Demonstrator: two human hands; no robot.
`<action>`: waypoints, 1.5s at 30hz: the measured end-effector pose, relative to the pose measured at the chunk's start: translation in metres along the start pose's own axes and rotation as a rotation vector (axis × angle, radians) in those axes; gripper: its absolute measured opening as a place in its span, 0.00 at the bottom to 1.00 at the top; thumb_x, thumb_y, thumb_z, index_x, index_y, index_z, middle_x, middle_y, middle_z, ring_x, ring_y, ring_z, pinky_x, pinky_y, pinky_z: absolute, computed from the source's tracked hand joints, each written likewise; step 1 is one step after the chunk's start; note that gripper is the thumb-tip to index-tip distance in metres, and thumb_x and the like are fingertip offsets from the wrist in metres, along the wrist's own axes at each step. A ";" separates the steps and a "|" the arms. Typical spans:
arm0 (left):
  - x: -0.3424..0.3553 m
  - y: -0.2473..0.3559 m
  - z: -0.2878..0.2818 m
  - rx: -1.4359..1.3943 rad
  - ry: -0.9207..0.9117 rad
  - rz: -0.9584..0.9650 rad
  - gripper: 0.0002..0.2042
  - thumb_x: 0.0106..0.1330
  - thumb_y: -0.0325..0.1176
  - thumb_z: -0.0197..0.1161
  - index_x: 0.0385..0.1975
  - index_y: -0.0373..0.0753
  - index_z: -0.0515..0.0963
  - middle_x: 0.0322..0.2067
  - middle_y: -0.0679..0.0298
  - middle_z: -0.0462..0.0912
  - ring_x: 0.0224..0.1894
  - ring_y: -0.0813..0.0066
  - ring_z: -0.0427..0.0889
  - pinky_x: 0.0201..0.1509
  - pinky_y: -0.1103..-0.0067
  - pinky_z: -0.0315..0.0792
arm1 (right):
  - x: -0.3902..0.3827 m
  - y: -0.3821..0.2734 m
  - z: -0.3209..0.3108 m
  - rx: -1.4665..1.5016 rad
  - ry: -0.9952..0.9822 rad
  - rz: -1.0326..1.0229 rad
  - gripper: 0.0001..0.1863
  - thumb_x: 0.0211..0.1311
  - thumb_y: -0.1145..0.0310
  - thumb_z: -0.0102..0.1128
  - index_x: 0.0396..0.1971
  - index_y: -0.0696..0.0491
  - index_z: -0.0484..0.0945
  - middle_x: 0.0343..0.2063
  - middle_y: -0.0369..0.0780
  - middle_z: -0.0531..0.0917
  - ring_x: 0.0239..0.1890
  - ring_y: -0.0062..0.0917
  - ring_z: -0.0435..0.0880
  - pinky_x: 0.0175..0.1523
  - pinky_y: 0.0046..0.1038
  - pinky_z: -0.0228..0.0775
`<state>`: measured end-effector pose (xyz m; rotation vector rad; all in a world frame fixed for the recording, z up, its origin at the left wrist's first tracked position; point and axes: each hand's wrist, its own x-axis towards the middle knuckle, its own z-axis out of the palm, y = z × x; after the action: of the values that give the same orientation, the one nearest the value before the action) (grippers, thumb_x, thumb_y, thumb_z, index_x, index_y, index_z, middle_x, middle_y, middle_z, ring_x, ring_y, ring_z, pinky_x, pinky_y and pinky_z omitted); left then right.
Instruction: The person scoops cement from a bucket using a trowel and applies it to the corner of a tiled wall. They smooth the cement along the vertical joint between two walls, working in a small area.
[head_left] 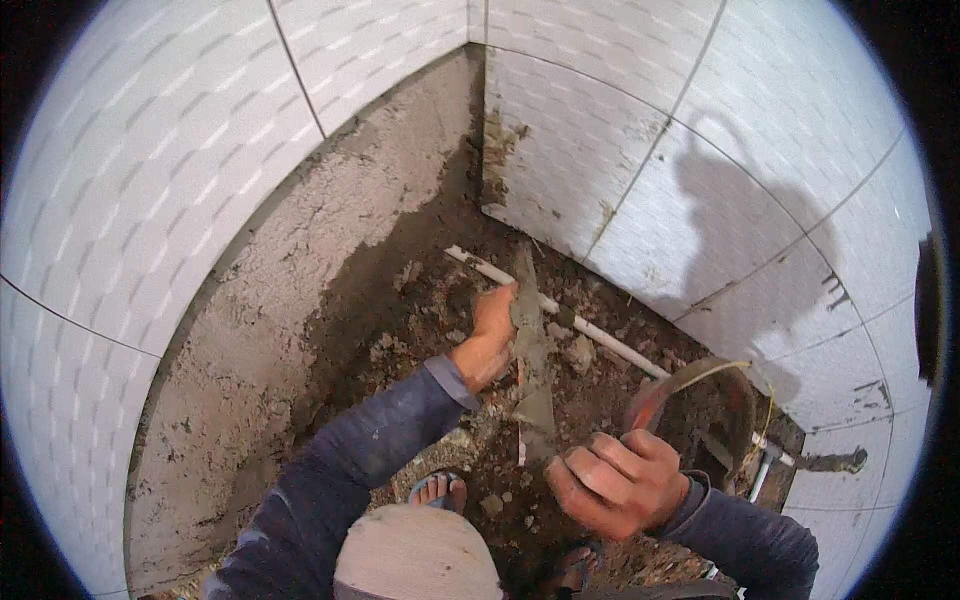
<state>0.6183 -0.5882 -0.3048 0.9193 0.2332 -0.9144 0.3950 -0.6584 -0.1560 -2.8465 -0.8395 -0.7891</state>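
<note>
Grasping the left edge of a long, narrow, mortar-smeared strip (535, 345), the left hand (491, 335) is bending its fingers against that side. The strip is running from near the far corner of the earth floor (375, 295) back toward the person, crossing in front of a white pipe (610, 345); whether the two are touching, I cannot tell. The right hand (620, 485) is clenching, knuckles up, just beside the strip's near end; what it is grasping, if anything, I cannot tell, as the fingers are hiding it. Beyond that hand, toward the floor's right edge, a round container (708, 368) is sitting near the pipe. A bare cement band (290, 255) is bordering the floor's left edge, and pale patterned tiles (570, 145) are lining the wall along its right edge. A sandalled foot (437, 490) is resting on the floor behind a whitish cap (418, 555).
</note>
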 end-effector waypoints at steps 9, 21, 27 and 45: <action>0.036 -0.001 -0.054 -0.159 0.048 0.027 0.13 0.68 0.39 0.54 0.38 0.35 0.79 0.31 0.58 0.82 0.27 0.61 0.82 0.28 0.65 0.76 | 0.055 0.014 0.033 -0.002 -0.114 -0.056 0.14 0.48 0.66 0.63 0.36 0.51 0.84 0.35 0.34 0.79 0.38 0.23 0.78 0.29 0.21 0.62; 0.123 -0.008 -0.089 -0.416 0.026 0.212 0.17 0.73 0.37 0.52 0.57 0.36 0.67 0.51 0.55 0.73 0.50 0.57 0.77 0.47 0.64 0.76 | 0.130 0.085 0.037 0.071 0.055 0.024 0.16 0.44 0.80 0.64 0.38 0.61 0.81 0.30 0.43 0.81 0.29 0.33 0.82 0.30 0.30 0.76; 0.183 0.004 -0.097 -0.616 -0.181 0.303 0.23 0.75 0.31 0.52 0.66 0.34 0.59 0.63 0.50 0.66 0.64 0.52 0.72 0.63 0.64 0.77 | 0.188 0.127 0.048 -0.059 0.190 0.216 0.12 0.46 0.81 0.68 0.34 0.59 0.81 0.25 0.41 0.79 0.23 0.27 0.77 0.28 0.27 0.69; 0.243 -0.003 -0.166 -0.498 -0.365 0.288 0.14 0.64 0.33 0.66 0.45 0.34 0.74 0.47 0.52 0.78 0.55 0.51 0.77 0.64 0.58 0.76 | 0.305 0.170 0.038 0.205 -0.001 0.626 0.07 0.54 0.75 0.63 0.29 0.64 0.84 0.17 0.49 0.82 0.19 0.29 0.81 0.28 0.34 0.73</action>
<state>0.7974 -0.6019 -0.5380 0.3047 0.0077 -0.6940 0.7210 -0.6455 -0.0251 -2.6673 0.0009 -0.5689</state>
